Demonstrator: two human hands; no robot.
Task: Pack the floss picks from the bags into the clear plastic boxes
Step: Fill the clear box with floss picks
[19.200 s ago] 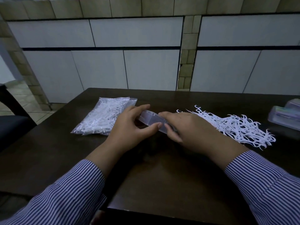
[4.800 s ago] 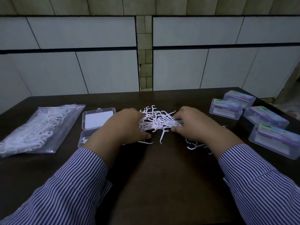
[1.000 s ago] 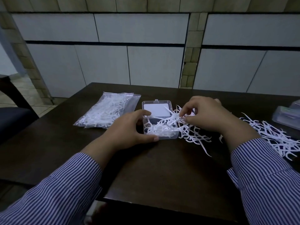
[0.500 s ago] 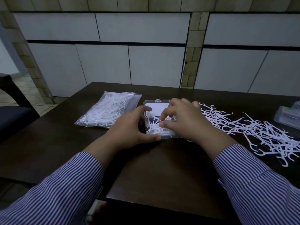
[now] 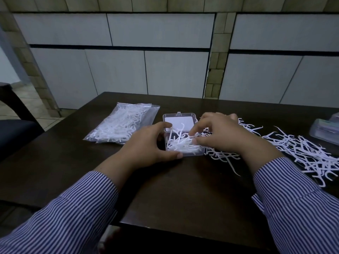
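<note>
dark wooden bench (image 5: 183, 195) before a wall of pale panels (image 5: 161, 32) parted by a column of tan tiles (image 5: 218, 57); at far left, a dark chair (image 5: 12, 129) on a tiled floor. left to right on the bench: a sealed clear bag (image 5: 122, 123) of white floss picks; the left hand (image 5: 148, 143), striped sleeve behind it, curled around the left wall and near edge of an open clear plastic box (image 5: 183, 136), its lid laid flat on the far side; the right hand (image 5: 218, 132), fingers bent down onto the white floss picks in the box (image 5: 181, 143), though whether it pinches any cannot be told; a loose heap of floss picks (image 5: 302, 149) spread to the right; at the right edge, closed filled boxes (image 5: 324, 129), partly cut off. compared with half a second earlier, the right hand has shifted slightly rightward off the box, exposing more picks inside it, some standing on end, and a few picks now lie just right of the box; the left hand keeps its grip.
</note>
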